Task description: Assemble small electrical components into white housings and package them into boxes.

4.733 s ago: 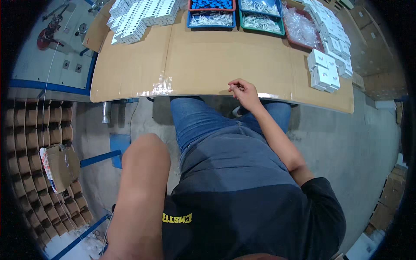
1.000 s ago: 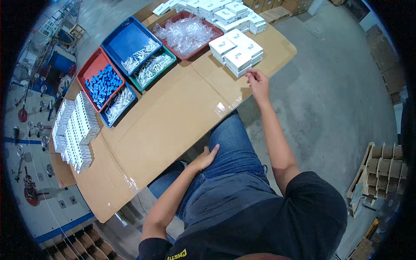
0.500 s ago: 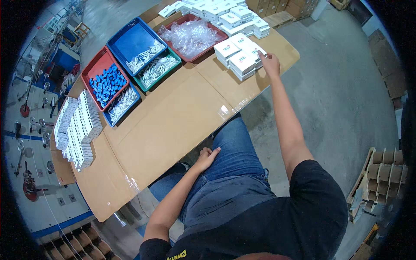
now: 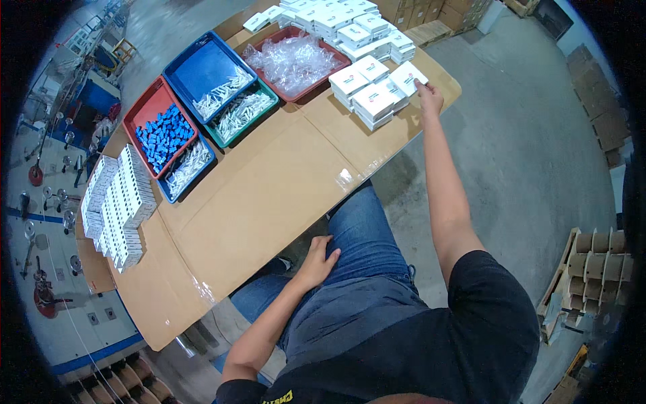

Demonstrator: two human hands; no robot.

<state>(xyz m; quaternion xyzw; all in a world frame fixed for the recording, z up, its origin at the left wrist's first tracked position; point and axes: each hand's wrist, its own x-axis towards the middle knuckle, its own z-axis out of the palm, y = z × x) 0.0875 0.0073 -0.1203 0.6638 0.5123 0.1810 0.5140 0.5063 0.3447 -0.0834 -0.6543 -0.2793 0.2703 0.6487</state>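
At the right end of the table, my right hand (image 4: 431, 99) pinches the near right edge of a flat white box (image 4: 408, 79). This box is lifted a little off a group of stacked white boxes (image 4: 374, 99) and sits at an angle beside them. Down on my thigh rests my left hand (image 4: 319, 263), fingers loosely spread and holding nothing. Behind the group, a larger pile of white boxes (image 4: 334, 21) reaches the table's far edge.
A red tray (image 4: 304, 95) holds clear plastic bags. Further left are a blue tray (image 4: 195, 57) and a green tray (image 4: 266, 113) with small white parts, and a red tray (image 4: 138, 111) with blue pieces. Rows of white cartons (image 4: 121, 202) stand on the cardboard-covered table (image 4: 249, 195).
My right hand has pulled one white box up and to the right, away from the stacked group. My left hand stays on my thigh, hardly moved.
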